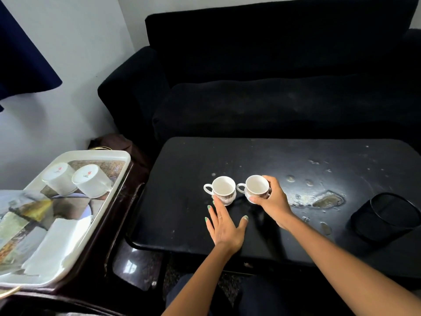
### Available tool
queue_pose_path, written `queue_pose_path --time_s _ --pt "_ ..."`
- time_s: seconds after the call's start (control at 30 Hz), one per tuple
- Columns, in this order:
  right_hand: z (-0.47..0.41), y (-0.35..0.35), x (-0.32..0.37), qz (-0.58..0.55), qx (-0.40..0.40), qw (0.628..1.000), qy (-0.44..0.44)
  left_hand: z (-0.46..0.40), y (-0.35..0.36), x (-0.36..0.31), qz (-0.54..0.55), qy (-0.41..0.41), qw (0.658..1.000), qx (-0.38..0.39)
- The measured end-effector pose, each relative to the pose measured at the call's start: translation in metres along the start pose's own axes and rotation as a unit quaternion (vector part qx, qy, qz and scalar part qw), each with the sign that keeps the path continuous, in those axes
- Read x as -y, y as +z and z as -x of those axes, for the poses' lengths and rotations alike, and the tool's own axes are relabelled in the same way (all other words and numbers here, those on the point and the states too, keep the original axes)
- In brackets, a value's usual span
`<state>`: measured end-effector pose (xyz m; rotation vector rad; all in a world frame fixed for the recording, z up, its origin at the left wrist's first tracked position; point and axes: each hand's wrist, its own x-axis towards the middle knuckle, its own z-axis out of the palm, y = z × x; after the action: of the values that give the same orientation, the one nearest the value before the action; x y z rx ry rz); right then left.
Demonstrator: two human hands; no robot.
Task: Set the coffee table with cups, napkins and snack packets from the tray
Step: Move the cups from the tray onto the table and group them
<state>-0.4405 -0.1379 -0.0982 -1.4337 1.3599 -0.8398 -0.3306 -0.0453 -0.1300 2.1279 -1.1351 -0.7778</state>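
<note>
From the head view, two small patterned cups stand upright and side by side on the black coffee table (193,226), their handles pointing left. The right hand (272,201) is wrapped around the right cup (256,189), thumb on the near wall and fingers curled over the far rim, so it is closed on that cup, which looks to be resting on the table or just above it; which of the two cannot be told. The left hand (224,226) is spread wide and flat, holding nothing, its fingertips (209,208) just short of or barely touching the near base of the left cup (223,190). These cups look like glazed ceramic: stiff, light, smooth enough to slip and liable to chip if knocked together, so the handle or a firm wrap round the body seems the safest hold. On the white tray (123,165) to the left, well apart from both hands, two plain white cups (75,180) lie upside down near the far end, and a stack of white napkins (59,242) sits at the near end; the napkins would be soft and light, best pinched at an edge. Snack packets cannot be made out for certain
</note>
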Motion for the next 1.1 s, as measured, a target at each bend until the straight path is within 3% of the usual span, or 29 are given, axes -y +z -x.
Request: queue_pose_path --time_s 0.4,0.6,0.83,1.1 --pt "0.002 -0.001 0.000 0.035 0.018 0.999 -0.010 -0.001 -0.005 -0.004 0.003 -0.015 0.999 0.038" --pt "0.011 -0.006 0.001 0.090 0.028 0.995 0.023 0.003 -0.015 -0.005 0.080 -0.033 0.995 0.044" --pt "0.044 -0.008 -0.009 0.174 -0.016 0.983 0.049 0.021 -0.036 0.007 0.001 -0.035 0.992 0.122" --pt "0.082 0.011 0.002 0.367 0.127 0.921 -0.027 0.041 -0.067 0.008 -0.059 -0.024 0.980 0.188"
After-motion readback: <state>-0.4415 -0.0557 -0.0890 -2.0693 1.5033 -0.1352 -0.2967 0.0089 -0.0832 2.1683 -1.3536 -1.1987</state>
